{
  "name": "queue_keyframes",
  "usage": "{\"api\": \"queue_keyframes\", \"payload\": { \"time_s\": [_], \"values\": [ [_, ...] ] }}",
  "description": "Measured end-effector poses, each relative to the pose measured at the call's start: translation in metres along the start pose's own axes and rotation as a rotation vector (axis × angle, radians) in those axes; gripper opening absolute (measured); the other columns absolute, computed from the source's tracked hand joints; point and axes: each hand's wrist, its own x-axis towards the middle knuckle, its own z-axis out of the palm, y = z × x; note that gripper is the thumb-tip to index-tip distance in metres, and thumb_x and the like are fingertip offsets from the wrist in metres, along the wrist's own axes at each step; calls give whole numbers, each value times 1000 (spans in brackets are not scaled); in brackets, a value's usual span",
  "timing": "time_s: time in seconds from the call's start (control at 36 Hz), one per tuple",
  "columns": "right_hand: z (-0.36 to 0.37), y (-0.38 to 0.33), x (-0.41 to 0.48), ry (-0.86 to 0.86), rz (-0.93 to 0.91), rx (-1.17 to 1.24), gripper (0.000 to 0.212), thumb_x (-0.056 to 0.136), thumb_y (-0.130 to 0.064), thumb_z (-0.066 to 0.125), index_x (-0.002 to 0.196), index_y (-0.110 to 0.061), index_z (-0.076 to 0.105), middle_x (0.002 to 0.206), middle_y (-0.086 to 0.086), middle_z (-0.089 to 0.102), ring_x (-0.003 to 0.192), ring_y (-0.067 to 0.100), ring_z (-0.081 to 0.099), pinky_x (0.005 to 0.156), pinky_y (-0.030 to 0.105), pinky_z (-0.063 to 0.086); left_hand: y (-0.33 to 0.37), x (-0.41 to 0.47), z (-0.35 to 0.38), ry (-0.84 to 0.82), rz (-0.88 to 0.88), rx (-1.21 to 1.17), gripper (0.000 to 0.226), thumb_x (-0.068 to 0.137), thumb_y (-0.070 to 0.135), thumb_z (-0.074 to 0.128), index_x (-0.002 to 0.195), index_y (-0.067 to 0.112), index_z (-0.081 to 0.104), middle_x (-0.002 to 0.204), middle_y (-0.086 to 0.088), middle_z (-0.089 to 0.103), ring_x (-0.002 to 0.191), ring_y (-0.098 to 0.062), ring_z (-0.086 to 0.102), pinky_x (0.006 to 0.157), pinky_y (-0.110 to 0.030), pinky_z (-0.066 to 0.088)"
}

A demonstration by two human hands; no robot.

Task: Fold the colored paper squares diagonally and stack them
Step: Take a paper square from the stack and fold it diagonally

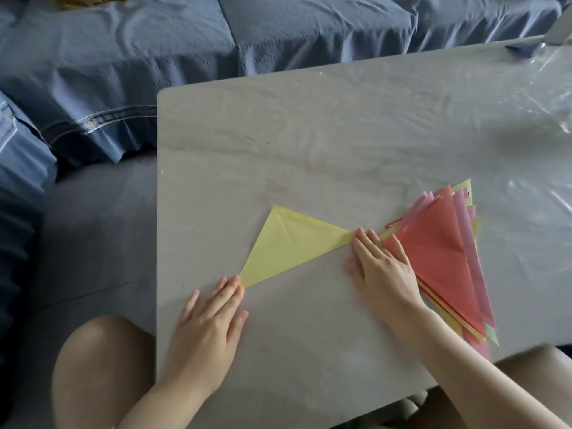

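Grey table (340,134) before blue sofa (154,41). At centre, folded yellow triangle (288,246): left hand (207,323) flat, fingers straight, touching 7 o'clock corner; right hand (380,267) flat on 3 o'clock corner. Folded stack (442,243) at 3 o'clock.

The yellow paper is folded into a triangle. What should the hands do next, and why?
Probably slide the yellow folded paper triangle right, onto the fanned stack of folded paper triangles. It already lies folded flat, the left hand and right hand touch its end corners with straight fingers, and the stack sits beside it.
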Motion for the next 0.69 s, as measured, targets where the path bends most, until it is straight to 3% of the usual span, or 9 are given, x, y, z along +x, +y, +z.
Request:
{"api": "queue_keyframes", "payload": {
  "time_s": [0.08,0.17,0.22,0.33,0.42,0.47,0.56,0.61,0.69],
  "values": [
    [4,-7,-4,28,48,-9,54,87,-33,30,114,2,61,124,16,60,116,30,56,106,40,22,1,6,1,115,24,47,50,91,40,33,101,9,71,118,-2,65,113,-11,48,96,-33,30],
    [7,-12,-3,29,58,-16,49,85,-31,35,106,2,64,119,18,62,118,32,54,102,48,34,6,21,-4,195,-18,22,15,76,24,67,73,10,70,92,-3,71,82,-26,65,71,-34,48],
    [6,-12,-2,53,58,17,34,84,-25,51,100,2,64,118,20,61,123,36,48,102,52,30,14,32,-13,110,-133,-18,20,67,17,81,69,11,63,80,-2,65,72,-28,61,60,-33,47],
    [-12,-2,-6,194,50,138,29,76,-16,62,102,-4,66,115,15,64,120,34,51,105,49,29,23,55,-24,-71,-405,-134,36,76,28,74,102,15,52,97,0,56,87,-22,54,68,-31,40],
    [-37,20,-7,299,174,191,27,80,-15,65,106,-12,68,119,8,63,116,29,55,101,44,33,23,67,-27,-148,-484,-224,49,75,24,75,114,15,45,98,0,56,84,-19,53,68,-28,36],
    [-49,39,-8,226,322,175,34,82,-19,64,116,-15,62,126,8,56,120,30,48,101,41,31,22,73,-29,-202,-515,-243,47,74,23,75,110,17,46,89,4,58,79,-17,53,61,-27,35],
    [-58,59,-10,69,517,145,49,87,-29,60,132,-17,48,131,15,46,122,33,37,100,41,32,18,79,-28,-223,-551,-266,27,72,18,74,88,18,52,76,8,58,71,-17,57,59,-26,41],
    [-60,65,-11,-6,574,130,55,85,-33,61,136,-19,43,130,16,44,121,34,36,99,41,33,16,82,-27,-199,-547,-291,14,73,15,70,74,20,57,71,5,59,65,-16,57,60,-26,43],
    [-59,66,-12,-78,611,109,61,83,-38,64,136,-21,41,126,16,44,117,35,37,97,40,35,15,90,-26,-173,-540,-315,15,78,14,65,66,20,59,65,5,57,61,-14,53,52,-24,36]
  ]
}}
